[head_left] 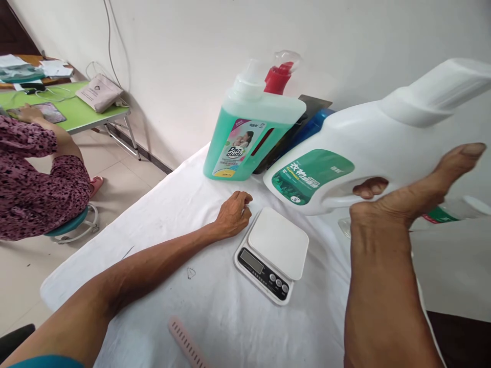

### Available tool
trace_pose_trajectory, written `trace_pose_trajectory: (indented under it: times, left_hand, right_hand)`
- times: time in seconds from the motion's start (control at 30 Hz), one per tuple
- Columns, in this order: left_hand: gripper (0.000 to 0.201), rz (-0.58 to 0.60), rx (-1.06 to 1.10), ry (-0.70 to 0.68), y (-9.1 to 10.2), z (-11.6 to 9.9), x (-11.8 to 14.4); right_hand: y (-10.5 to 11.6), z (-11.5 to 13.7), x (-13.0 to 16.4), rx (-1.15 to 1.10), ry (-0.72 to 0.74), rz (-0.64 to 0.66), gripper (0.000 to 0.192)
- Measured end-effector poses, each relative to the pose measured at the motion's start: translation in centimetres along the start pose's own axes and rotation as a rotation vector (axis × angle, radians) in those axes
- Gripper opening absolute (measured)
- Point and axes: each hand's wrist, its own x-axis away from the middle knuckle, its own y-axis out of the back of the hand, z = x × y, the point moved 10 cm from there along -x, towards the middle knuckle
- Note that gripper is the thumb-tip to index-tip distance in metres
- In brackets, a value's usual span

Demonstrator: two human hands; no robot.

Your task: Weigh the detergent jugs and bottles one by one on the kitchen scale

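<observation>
Okay: right hand (414,193) grips white bottle (356,138); left hand (233,214) beside scale (280,243), maybe touching.

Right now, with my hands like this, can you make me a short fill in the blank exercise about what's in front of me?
1. The right hand holds a white bottle whose label is mainly ____.
2. The hand nearest the scale is the ____ one.
3. The scale has ____ round buttons.
4. The slotted strap on the white cloth is pale ____.

Missing words: green; left; three; pink.
</observation>
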Motion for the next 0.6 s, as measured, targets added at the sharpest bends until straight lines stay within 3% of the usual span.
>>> trace_pose_trajectory:
  times: [0.13, 0.37, 0.6]
  left_hand:
    - [0.028, -0.007, -0.016, -0.006, 0.0, 0.0, 0.0]
    - [0.028, -0.006, -0.030, -0.019, 0.0, 0.0, -0.1]
    - [0.028, 0.013, -0.037, -0.001, -0.1, 0.1, -0.1]
  right_hand:
    - [0.2, -2.2, -0.5, 0.079, -0.064, -0.094, 0.044]
    - [1.1, -5.5, -1.7, 0.107, -0.152, -0.135, 0.048]
    - [0.9, -6.0, -3.1, 0.271, 0.006, 0.059, 0.049]
